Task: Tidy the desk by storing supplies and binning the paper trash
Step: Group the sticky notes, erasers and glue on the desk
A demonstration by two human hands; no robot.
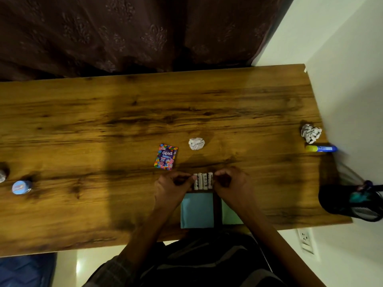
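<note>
Both hands close on a row of four white batteries at the near middle of the wooden desk.

The batteries (203, 181) lie side by side between the hands: the left hand (173, 189) pinches the row's left end with curled fingers, and the right hand (232, 186) curls against its right end. Just below them lie two light blue pads (196, 210). A crumpled paper ball (196, 143) sits beyond the batteries, near a purple GEMS packet (166, 156). A second paper ball (310, 132) lies at the desk's (124, 112) right edge, beside a blue-and-yellow glue stick (320, 148). A black mesh holder (350, 201) stands at the right corner; its contents are unclear. A small blue round tub (21, 187) rests far left.
</note>
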